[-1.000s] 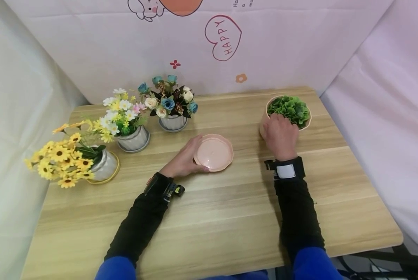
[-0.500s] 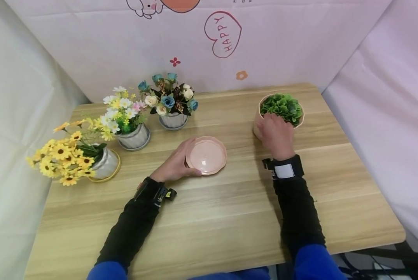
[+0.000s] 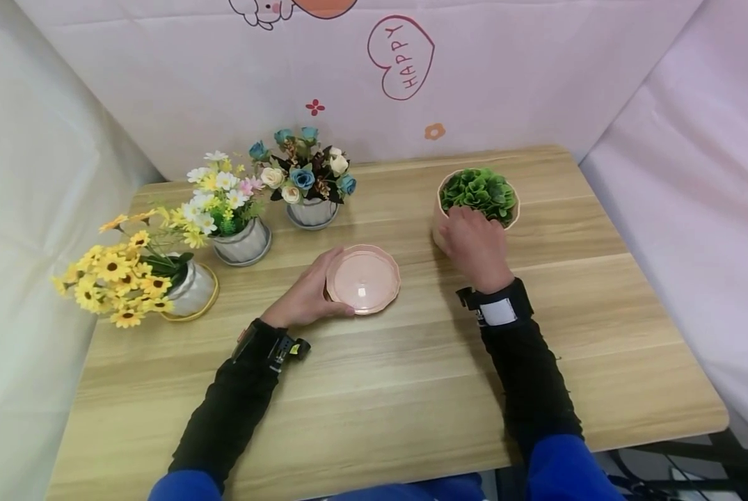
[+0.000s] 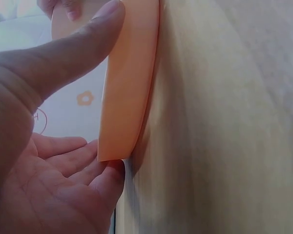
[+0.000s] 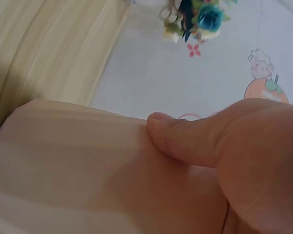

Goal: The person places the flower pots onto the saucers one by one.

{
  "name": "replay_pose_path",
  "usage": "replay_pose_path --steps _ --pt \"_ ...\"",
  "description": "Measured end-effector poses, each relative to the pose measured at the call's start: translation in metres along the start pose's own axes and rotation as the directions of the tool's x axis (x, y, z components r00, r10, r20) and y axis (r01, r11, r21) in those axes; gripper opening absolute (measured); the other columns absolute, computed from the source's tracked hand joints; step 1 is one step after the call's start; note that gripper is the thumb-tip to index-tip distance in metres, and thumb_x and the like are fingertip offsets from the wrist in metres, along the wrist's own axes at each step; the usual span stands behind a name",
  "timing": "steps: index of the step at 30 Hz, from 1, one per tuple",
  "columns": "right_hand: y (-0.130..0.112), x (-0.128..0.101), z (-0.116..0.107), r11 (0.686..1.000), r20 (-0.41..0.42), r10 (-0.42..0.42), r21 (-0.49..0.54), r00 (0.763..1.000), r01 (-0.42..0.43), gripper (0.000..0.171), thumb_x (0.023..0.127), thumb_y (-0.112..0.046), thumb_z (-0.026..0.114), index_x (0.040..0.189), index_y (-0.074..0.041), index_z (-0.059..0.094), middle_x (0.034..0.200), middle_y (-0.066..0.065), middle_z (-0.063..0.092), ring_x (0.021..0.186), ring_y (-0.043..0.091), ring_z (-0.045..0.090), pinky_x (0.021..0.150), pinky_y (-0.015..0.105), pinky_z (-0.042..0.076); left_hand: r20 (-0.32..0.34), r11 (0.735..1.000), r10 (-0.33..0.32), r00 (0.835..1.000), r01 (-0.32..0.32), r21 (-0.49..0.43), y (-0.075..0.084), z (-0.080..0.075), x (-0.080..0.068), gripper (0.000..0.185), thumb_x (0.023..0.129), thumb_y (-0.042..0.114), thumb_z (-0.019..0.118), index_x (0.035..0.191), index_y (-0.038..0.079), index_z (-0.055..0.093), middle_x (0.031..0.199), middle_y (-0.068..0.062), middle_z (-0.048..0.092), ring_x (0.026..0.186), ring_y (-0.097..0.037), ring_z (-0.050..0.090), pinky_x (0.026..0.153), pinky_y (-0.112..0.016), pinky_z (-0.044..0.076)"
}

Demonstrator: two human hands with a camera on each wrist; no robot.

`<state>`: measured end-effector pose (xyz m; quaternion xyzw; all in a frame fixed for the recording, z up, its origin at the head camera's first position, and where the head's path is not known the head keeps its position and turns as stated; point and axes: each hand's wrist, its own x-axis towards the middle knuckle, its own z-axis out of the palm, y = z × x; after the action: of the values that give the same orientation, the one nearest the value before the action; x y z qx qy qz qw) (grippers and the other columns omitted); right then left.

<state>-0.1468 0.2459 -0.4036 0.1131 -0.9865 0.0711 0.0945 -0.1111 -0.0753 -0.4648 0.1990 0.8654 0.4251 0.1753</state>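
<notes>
My left hand [image 3: 307, 296] grips a round pink saucer [image 3: 364, 278] with a scalloped edge near the middle of the table. Its thumb is on the near side and its fingers are on the far side; in the left wrist view the saucer's rim [image 4: 129, 92] stands low along the wood. To the right, my right hand [image 3: 479, 243] holds a pink flowerpot [image 3: 439, 233] with a leafy green plant [image 3: 481, 191] in it. In the right wrist view the thumb lies along the wall of the pot [image 5: 63, 161]; the other fingers are hidden.
On the left stand three grey pots: one with yellow daisies [image 3: 113, 271] on a yellow-rimmed saucer, one with white and yellow flowers [image 3: 223, 198], one with blue and cream roses [image 3: 301, 177]. A printed white cloth [image 3: 505, 69] hangs behind the wooden table [image 3: 399, 403].
My right hand has brought the pot with the green plant leftward, closer to the saucer. The left hand has shifted the saucer a little to the left.
</notes>
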Motion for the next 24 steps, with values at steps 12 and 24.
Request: replay_pose_path --steps 12,24 --pt "-0.029 -0.005 0.001 0.994 0.002 -0.109 -0.004 0.994 0.109 0.027 0.105 -0.024 0.067 0.108 0.003 0.067 0.098 0.021 0.071 0.089 0.041 0.070 0.064 0.054 0.055 -0.005 1.000 -0.008 1.000 0.008 0.011 0.000 -0.001 -0.002 0.123 0.078 0.027 0.097 0.168 0.004 0.016 0.175 -0.018 0.021 0.163 -0.038 0.020 0.134 -0.057 0.019" --pt "-0.043 -0.011 0.000 0.977 0.017 -0.212 0.026 0.977 0.211 0.023 0.105 -0.022 0.066 0.097 -0.001 0.063 0.090 0.015 0.067 0.082 0.036 0.068 0.059 0.046 0.052 -0.013 1.000 -0.006 1.000 0.006 0.002 -0.001 -0.002 -0.005 0.124 0.077 0.024 0.097 0.168 0.004 0.015 0.175 -0.019 0.022 0.163 -0.037 0.020 0.134 -0.056 0.020"
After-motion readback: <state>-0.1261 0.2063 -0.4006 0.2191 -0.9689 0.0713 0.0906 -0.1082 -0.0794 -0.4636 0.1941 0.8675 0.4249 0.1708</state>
